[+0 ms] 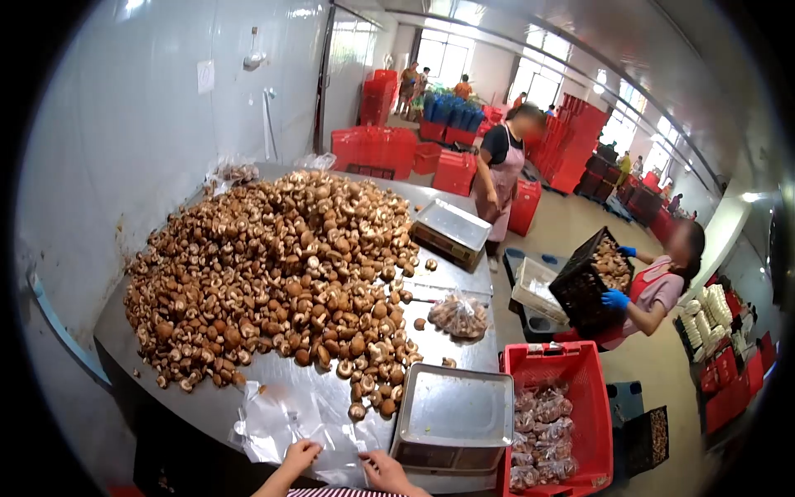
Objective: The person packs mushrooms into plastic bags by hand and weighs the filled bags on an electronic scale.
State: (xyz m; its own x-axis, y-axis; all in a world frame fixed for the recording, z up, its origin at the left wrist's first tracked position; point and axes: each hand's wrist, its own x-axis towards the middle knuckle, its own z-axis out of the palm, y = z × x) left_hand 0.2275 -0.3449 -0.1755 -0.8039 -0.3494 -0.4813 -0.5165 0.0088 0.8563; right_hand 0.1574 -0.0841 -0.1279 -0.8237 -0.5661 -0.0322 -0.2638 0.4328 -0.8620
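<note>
Fingers of the left hand (300,455) and the right hand (383,472) press flat on a clear plastic bag (286,418) at the near edge of the desk (464,354); both hands lie spread open on the film, closed around nothing. The bag is thin, crinkled and shiny, lying flat with the steel showing through it. Its long axis runs roughly left to right along the near edge; which end is the mouth cannot be told.

Just right of it stands a scale (454,412) with a bare steel pan. Beyond the bag rises a broad mushroom heap (273,273), with loose ones scattered down to the film. A filled bag (460,315) lies farther right. A red crate (553,414) of packed bags sits beside the scale.
</note>
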